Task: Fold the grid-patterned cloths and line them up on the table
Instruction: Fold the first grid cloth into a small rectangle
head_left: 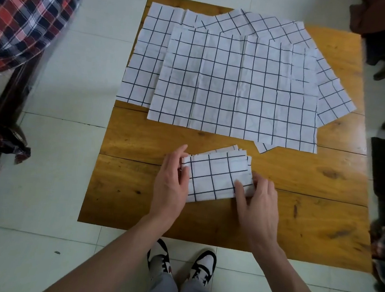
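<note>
The cloths (237,86) were white with a dark grid, the desk (134,201) honey-brown wood, the floor (42,178) pale tile, the shoes (203,264) black and white.

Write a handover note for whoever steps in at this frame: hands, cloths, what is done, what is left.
Left hand holds the left edge of the small folded white cloth with dark grid lines; right hand holds its right edge, on the near part of the brown wooden table.
Done: this one cloth is folded.
Left: the overlapping pile of flat, unfolded grid cloths on the far half; their count is unclear. No lined-up row exists yet.
</note>
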